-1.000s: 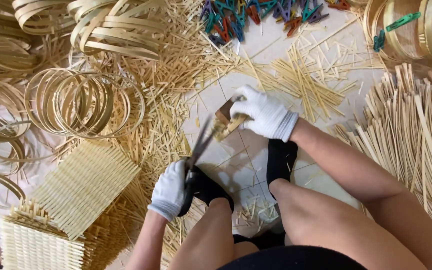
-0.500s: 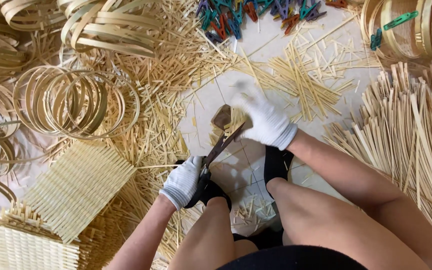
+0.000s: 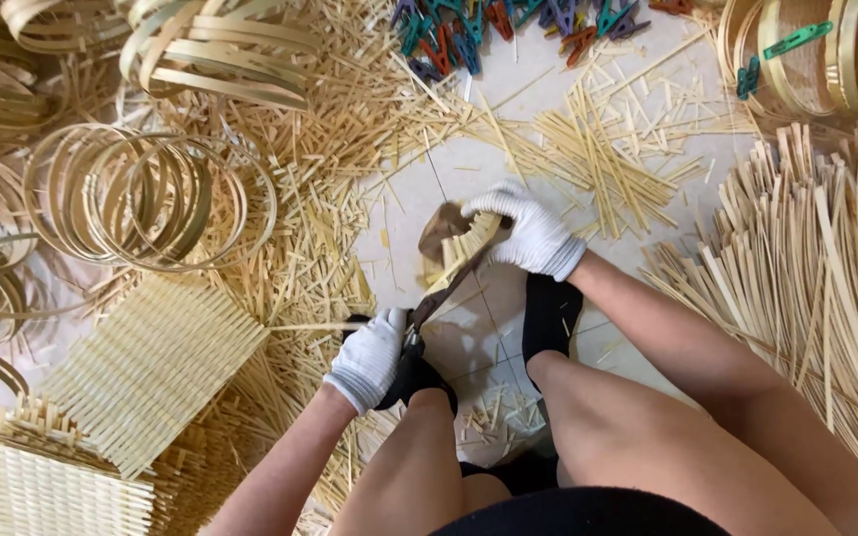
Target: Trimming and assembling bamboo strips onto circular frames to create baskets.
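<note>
Head view, looking down on a person seated on a tiled floor. The left hand, in a white glove, is clenched around the dark handles of a pair of shears, whose blades run up and to the right toward the centre of the scene. The right hand, also gloved in white, is closed in a firm grip on a small woven bamboo piece, holding it just above the floor; the tips of the shear blades meet the lower edge of this piece. Whether the blades are parted or closed cannot be told.

Both bare legs extend from the near edge, with dark socks on the feet, which rest beside the hands. Short bamboo offcuts lie on the tiles between the legs.

At left, a cluster of thin bamboo hoops rests on scattered strips. Near left lie flat woven bamboo mats, one overlapping another. At far left, more bent bamboo bands are heaped. At far centre sits a pile of coloured clothespins. At right, a fan of long bamboo slats spreads toward the near edge. At far right stand round bamboo steamer frames, with green clips on their rims.
</note>
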